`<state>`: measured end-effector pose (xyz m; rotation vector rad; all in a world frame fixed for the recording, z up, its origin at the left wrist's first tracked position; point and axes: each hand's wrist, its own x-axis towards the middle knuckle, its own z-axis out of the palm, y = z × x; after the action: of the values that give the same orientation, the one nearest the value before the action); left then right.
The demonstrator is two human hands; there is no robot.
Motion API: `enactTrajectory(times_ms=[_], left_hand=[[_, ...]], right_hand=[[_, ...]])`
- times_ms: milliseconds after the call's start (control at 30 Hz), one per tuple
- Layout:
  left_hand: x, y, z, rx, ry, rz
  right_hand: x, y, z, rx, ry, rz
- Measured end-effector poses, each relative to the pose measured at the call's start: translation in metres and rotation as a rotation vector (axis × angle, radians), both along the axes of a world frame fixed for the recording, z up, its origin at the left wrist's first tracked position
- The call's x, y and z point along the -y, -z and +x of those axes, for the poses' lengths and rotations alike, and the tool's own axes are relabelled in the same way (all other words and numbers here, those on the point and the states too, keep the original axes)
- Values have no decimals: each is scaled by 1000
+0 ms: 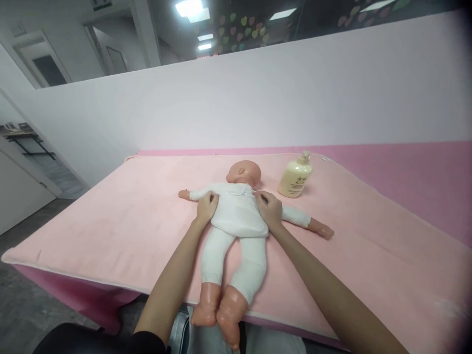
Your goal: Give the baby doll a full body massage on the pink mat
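A baby doll (pixel 238 211) in white cloth lies on the pink padded cover, apparently back up, its head (pixel 244 172) turned to the left. Its arms stretch out to both sides and its feet (pixel 230 312) hang over the near edge. My left hand (pixel 207 206) is closed against the left side of the doll's upper body, by the arm. On the opposite side my right hand (pixel 269 207) is curled closed near the other shoulder, touching the doll. Whether either hand pinches cloth is hidden by the fingers.
A pale yellow pump bottle (pixel 295 176) stands upright to the right of the doll's head. The pink cover (pixel 110 211) spreads over a table with a darker pink cloth (pixel 413 177). Behind it rises a white wall (pixel 258 103) with glass above.
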<state>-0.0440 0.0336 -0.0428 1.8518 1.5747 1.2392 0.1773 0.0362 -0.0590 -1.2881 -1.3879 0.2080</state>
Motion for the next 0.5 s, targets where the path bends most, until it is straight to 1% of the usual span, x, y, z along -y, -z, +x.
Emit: enactTrajectory(times_ms=[167,267,500], left_hand=[[6,-2,1,-60,-30,-5],[7,-3,2,-64,-48,-21],[10,-4,5,-106,-58,-3]], right_hand=[[3,2,3,-2,-10,-15],[2,4,4,8,-18,-16],[3,4,6,28,-30,-26]])
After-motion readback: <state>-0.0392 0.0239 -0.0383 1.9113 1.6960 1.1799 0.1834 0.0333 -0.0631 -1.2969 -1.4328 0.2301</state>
